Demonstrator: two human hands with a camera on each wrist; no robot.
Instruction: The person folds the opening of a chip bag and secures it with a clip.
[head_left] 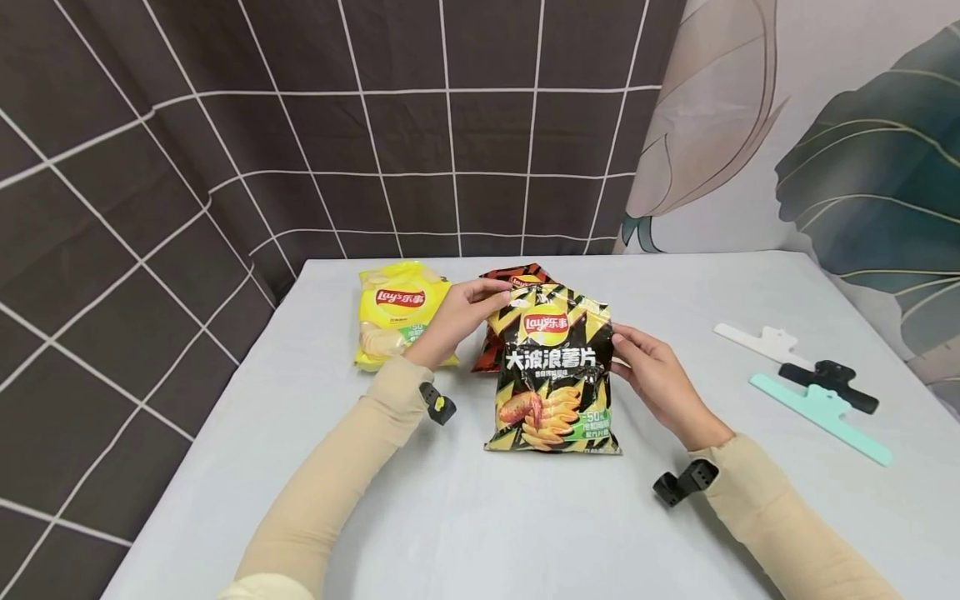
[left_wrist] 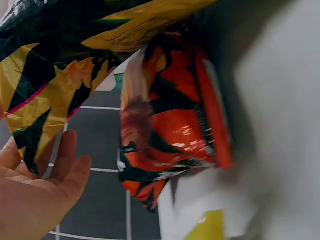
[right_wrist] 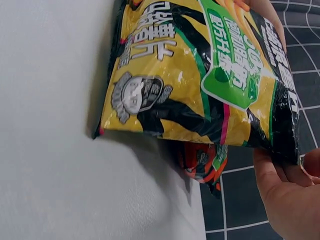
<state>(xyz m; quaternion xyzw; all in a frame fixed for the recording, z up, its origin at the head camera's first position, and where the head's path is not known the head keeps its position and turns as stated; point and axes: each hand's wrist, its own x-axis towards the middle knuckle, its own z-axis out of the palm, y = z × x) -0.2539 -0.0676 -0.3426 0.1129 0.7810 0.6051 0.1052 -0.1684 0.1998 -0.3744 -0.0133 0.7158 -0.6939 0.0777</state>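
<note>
A black-and-yellow bag of potato chips [head_left: 555, 367] stands nearly upright, its lower edge at the table and its front toward me. At its upper left corner my left hand [head_left: 455, 318] holds the bag. The right edge is pinched by my right hand [head_left: 663, 383], thumb in front. In the right wrist view, fingers [right_wrist: 267, 172] of that hand reach behind the bag. Behind it is a red-and-black chip bag [left_wrist: 175, 110], partly hidden in the head view. A yellow chip bag [head_left: 386, 333] lies beyond my left forearm.
On the right of the white table [head_left: 540, 533] lie a white bag clip [head_left: 765, 343], a black clip [head_left: 828, 385] and a mint-green clip [head_left: 821, 417]. A dark gridded curtain [head_left: 405, 133] hangs behind and at the left; a leaf-patterned cloth [head_left: 720, 125] hangs at the back right.
</note>
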